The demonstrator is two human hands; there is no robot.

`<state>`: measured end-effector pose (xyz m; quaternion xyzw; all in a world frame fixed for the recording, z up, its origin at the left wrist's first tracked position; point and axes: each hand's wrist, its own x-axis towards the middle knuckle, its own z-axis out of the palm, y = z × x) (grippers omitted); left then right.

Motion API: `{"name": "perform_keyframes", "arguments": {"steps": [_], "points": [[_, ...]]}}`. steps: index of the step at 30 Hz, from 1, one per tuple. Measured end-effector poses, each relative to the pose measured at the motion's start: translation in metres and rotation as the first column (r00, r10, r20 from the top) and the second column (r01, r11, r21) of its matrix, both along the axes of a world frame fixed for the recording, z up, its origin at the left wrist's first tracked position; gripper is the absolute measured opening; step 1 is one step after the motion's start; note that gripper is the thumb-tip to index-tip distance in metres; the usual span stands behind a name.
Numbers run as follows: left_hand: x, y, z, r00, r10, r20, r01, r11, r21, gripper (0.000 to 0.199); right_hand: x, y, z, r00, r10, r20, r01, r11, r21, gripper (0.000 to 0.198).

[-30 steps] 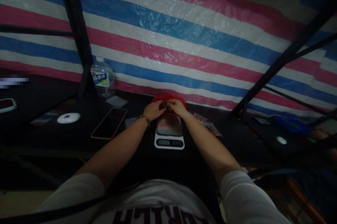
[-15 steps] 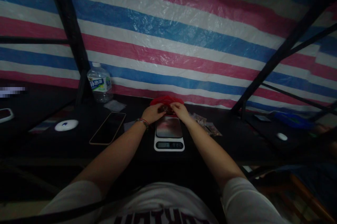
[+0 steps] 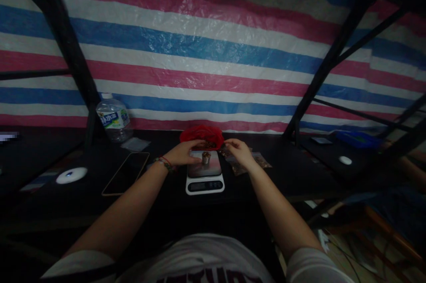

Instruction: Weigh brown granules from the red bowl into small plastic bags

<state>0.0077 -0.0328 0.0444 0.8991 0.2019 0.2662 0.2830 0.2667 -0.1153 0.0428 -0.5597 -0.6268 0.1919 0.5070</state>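
Note:
A small metallic cup (image 3: 206, 159) filled with brownish bits stands upright on the plate of a white digital scale (image 3: 205, 188). My left hand (image 3: 183, 152) is just left of the cup, thumb and fingers spread; its thumb tip is close to the cup, and I cannot tell if they touch. Behind the scale lies an open red bag (image 3: 201, 133) with dark brown bits inside. My right hand (image 3: 240, 152) is at the bag's right side, fingers curled and thumb and forefinger pinched; what is between them is too small to name. Clear packets (image 3: 261, 160) of small brown pieces lie beside it.
A phone (image 3: 126, 174), a white oval device (image 3: 72, 175) and a clear plastic packet (image 3: 135, 144) lie on the left of the black table. A large bottle (image 3: 115, 119) stands behind them. Black metal posts (image 3: 65, 43) frame a striped sheet. Further right sits a blue tray (image 3: 357, 139).
Both hands have come out of the red bag and apart. The metallic cup now stands on the scale plate. The view has shifted, and the scale's digits are no longer readable.

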Motion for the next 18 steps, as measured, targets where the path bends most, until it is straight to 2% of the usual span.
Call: {"name": "perform_keyframes", "arguments": {"steps": [3, 5, 7, 10, 14, 16, 18], "points": [[-0.011, -0.016, 0.01, 0.984, 0.087, 0.155, -0.095, 0.995, 0.042, 0.082, -0.012, -0.017, 0.013, 0.997, 0.073, -0.026, -0.073, 0.997, 0.02, 0.019], [-0.012, -0.034, 0.015, 0.967, 0.117, 0.228, -0.143, 0.985, 0.099, 0.09, -0.028, -0.031, 0.024, 0.97, 0.209, -0.121, -0.211, 0.977, -0.008, 0.02], [-0.008, -0.053, 0.017, 0.954, 0.13, 0.269, -0.176, 0.972, 0.156, 0.093, -0.048, -0.045, 0.033, 0.921, 0.352, -0.166, -0.362, 0.932, -0.034, 0.022], [0.003, -0.079, 0.015, 0.949, 0.119, 0.294, -0.19, 0.955, 0.228, 0.097, -0.073, -0.061, 0.043, 0.877, 0.48, -0.023, -0.479, 0.87, -0.12, 0.017], [0.011, -0.097, 0.016, 0.965, 0.058, 0.255, -0.146, 0.928, 0.344, 0.098, -0.09, -0.063, 0.047, 0.851, 0.479, 0.215, -0.418, 0.866, -0.273, 0.02], [0.01, -0.098, 0.017, 0.976, 0.041, 0.215, -0.126, 0.908, 0.4, 0.098, -0.093, -0.06, 0.048, 0.851, 0.448, 0.272, -0.373, 0.883, -0.285, 0.016], [0.007, -0.095, 0.016, 0.98, 0.06, 0.189, -0.139, 0.888, 0.438, 0.097, -0.093, -0.057, 0.048, 0.855, 0.423, 0.3, -0.358, 0.9, -0.251, 0.02]]}}
